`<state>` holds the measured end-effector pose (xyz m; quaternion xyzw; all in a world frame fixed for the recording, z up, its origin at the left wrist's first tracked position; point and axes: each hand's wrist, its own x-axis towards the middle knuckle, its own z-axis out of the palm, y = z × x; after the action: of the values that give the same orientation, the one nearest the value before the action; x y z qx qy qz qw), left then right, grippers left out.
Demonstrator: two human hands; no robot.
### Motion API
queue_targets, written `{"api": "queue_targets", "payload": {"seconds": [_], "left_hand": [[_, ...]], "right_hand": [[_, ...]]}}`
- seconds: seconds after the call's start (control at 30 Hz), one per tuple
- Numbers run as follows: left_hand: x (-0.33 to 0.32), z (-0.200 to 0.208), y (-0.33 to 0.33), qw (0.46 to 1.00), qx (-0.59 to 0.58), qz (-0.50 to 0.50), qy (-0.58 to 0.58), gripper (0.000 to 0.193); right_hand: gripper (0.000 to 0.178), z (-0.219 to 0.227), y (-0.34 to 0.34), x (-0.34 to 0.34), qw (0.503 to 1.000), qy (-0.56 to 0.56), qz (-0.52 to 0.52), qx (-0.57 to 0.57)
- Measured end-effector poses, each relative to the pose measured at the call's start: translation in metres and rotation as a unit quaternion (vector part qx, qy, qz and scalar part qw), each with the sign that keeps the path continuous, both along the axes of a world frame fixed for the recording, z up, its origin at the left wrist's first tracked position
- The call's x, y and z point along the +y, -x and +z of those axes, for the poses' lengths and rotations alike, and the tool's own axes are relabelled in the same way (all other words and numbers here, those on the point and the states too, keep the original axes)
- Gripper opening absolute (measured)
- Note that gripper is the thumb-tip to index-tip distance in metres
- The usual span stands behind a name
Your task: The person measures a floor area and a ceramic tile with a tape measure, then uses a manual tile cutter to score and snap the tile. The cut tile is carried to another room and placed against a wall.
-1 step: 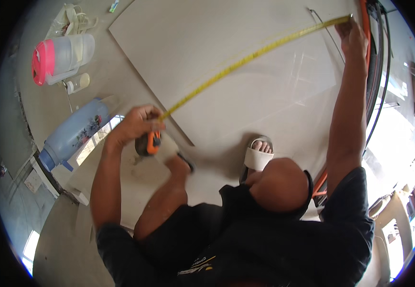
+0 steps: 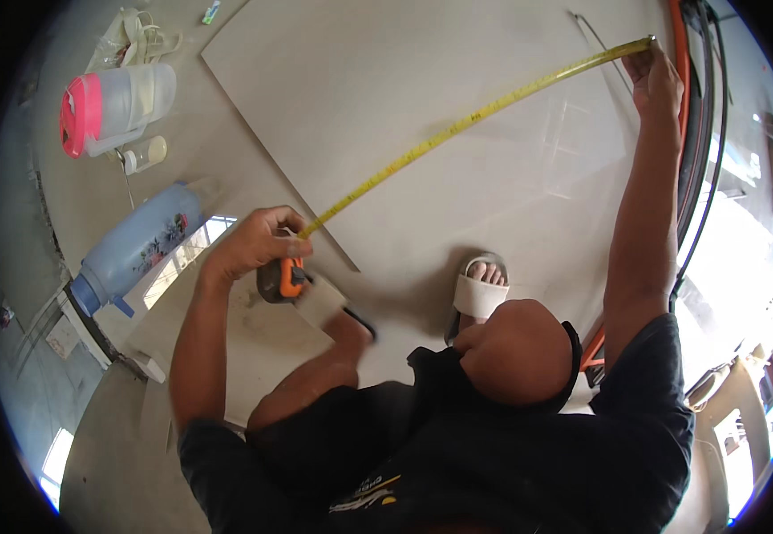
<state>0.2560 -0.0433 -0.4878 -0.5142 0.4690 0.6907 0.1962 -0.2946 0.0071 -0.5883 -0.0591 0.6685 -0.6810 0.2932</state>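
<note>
A yellow tape measure [image 2: 462, 126] is drawn out across a large pale flat slab [image 2: 386, 89], rising from left to far right. My left hand [image 2: 260, 242] pinches the blade close to where it leaves the case, its fingers bent together. The black and orange case [image 2: 285, 279] hangs just below those fingers. My right hand [image 2: 657, 84] is closed on the blade's far end, near the slab's right side. Between the two hands the blade bows slightly and seems held above the slab.
At left lie a blue flowered flask [image 2: 141, 240], a clear jug with a pink lid [image 2: 128, 102] and a small jar [image 2: 146, 155]. An orange frame with black cables [image 2: 702, 116] borders the right. My sandalled foot [image 2: 484, 289] is at the slab's near edge.
My left hand and the tape case have shifted slightly right and nearer. The blade's far end has dropped a little with my right hand. My left foot has moved right and nearer.
</note>
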Motion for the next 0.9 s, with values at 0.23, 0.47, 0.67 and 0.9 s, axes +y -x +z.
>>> {"api": "queue_targets", "payload": {"seconds": [0.23, 0.47, 0.67, 0.9], "left_hand": [[0.097, -0.093, -0.013, 0.989, 0.014, -0.147, -0.025, 0.034], [0.172, -0.132, -0.051, 0.992, 0.016, 0.025, -0.123, 0.036], [0.164, -0.153, -0.063, 0.999, -0.009, 0.009, -0.051, 0.04], [0.168, -0.149, -0.071, 1.0, -0.016, 0.004, -0.014, 0.039]], "right_hand": [[0.034, -0.082, -0.074, 0.13, 0.99, -0.135, 0.019, -0.035], [0.025, -0.123, -0.091, 0.183, 0.981, -0.193, -0.02, -0.025], [0.022, -0.135, -0.081, 0.181, 0.973, -0.23, -0.02, 0.006], [0.021, -0.126, -0.081, 0.178, 0.972, -0.233, -0.02, 0.024]]}}
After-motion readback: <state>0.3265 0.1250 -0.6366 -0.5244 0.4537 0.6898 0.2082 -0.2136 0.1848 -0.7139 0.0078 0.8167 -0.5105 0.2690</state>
